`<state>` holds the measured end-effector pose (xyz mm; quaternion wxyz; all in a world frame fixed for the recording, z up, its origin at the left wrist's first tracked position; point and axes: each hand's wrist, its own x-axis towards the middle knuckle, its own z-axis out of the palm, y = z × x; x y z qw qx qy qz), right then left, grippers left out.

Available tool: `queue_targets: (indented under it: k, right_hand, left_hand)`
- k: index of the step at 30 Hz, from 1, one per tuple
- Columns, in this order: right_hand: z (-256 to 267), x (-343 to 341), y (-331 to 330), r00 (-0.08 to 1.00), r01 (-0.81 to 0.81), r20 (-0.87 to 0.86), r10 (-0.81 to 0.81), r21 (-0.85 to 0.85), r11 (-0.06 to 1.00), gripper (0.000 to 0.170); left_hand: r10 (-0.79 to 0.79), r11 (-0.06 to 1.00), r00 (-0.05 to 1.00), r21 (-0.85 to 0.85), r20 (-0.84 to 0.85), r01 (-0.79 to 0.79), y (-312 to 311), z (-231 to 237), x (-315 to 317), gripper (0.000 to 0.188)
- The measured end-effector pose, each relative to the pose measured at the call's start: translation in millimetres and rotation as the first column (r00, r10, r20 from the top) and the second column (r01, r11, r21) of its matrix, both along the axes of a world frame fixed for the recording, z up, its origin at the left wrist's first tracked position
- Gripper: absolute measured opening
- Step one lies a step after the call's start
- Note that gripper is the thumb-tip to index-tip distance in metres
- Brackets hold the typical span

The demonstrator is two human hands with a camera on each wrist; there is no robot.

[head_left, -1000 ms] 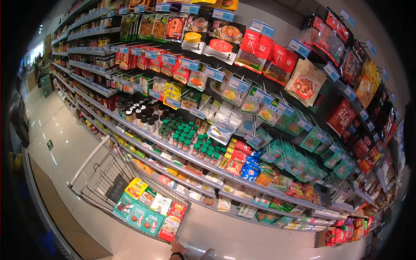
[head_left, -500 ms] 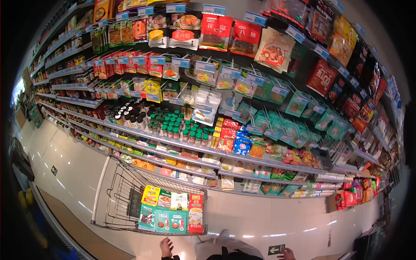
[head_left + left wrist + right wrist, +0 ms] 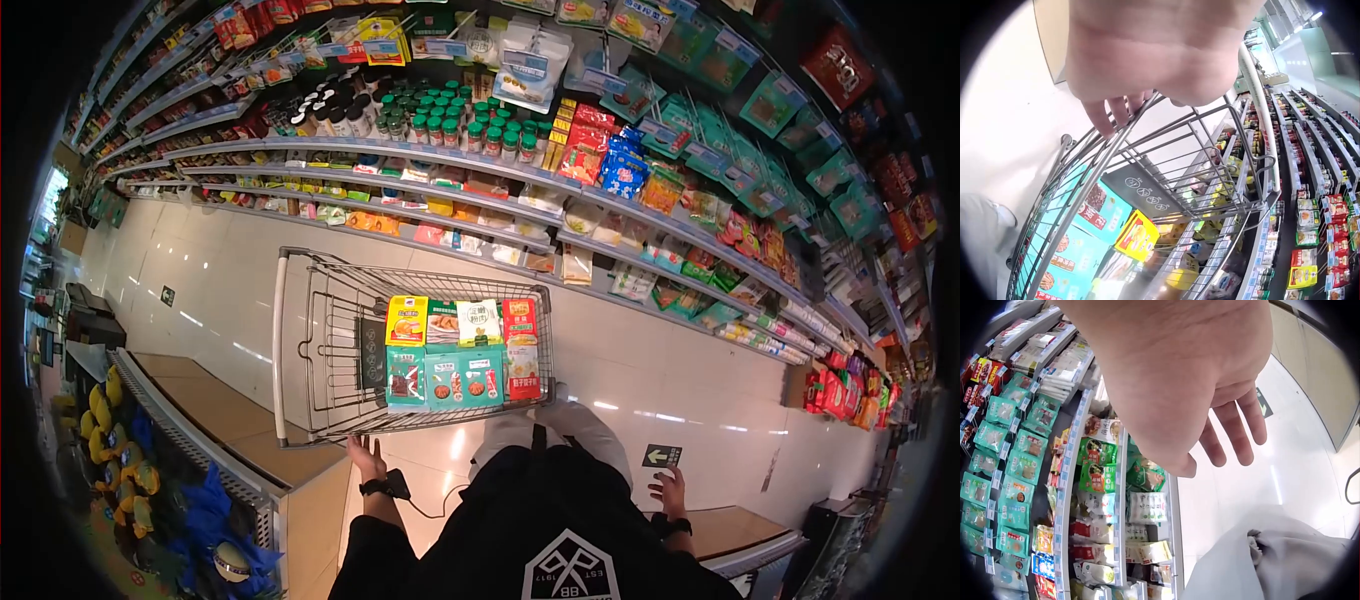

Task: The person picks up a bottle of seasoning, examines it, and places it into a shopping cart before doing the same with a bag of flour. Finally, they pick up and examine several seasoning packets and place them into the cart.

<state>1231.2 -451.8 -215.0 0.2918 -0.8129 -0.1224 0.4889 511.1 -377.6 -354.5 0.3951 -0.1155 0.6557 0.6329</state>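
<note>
A wire shopping cart (image 3: 300, 345) stands in front of the person, its pale handle (image 3: 281, 350) at the left. Packets lie flat in it: a yellow packet (image 3: 407, 322), a white packet (image 3: 480, 322), teal packets (image 3: 464, 380) and red packets (image 3: 521, 318). Beside the cart's near rail is the left hand (image 3: 367, 458), palm turned up and fingers loosely extended. In the left wrist view, the fingers (image 3: 1102, 119) overlap the top rail. The right hand (image 3: 668, 490) hangs at the person's other side with relaxed, spread fingers, holding nothing.
Beyond the cart runs a long shelf (image 3: 400, 150) with green-capped jars (image 3: 470, 128) and hanging packets. A display rack with yellow and blue goods (image 3: 120, 460) stands at the left. A low wooden platform (image 3: 730, 530) lies behind the right hand. A floor arrow sign (image 3: 661, 457) is nearby.
The head view has tilted down, so the cart sits higher and the torso shows. Both hands have come fully into view, the left beside the cart's near rail.
</note>
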Motion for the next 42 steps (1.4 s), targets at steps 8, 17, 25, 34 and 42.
queue_targets:
  k: [8,17,25,34,42]
  right_hand:
    - [-24.9,4.6,-10.0,0.995,0.042,-0.086,-0.050,-0.090,0.995,0.049]
    - [-28.9,29.6,87.4,0.976,-0.213,0.031,0.215,-0.052,0.976,0.037]
    - [-100.9,-41.4,214.3,0.885,-0.465,0.053,0.463,0.059,0.883,0.033]
    - [-250.0,-169.1,289.3,0.613,-0.784,0.109,0.783,0.206,0.585,0.040]
    - [-328.6,-197.7,283.2,0.696,-0.702,-0.007,0.718,-0.219,0.678,0.086]
  left_hand:
    - [-0.010,0.992,1.000,-0.122,0.021,0.013,-9.4,31.8,42.7,0.048]
    - [-0.113,0.986,0.988,-0.113,0.104,0.125,-10.9,25.4,55.3,0.056]
    - [-0.178,0.968,0.972,-0.149,0.154,0.200,8.2,56.4,97.2,0.063]
    - [-0.811,0.545,0.579,-0.471,-0.086,0.694,-27.5,141.7,122.6,0.049]
    - [-0.751,0.348,0.617,-0.653,0.236,0.673,-155.3,128.7,105.0,0.055]
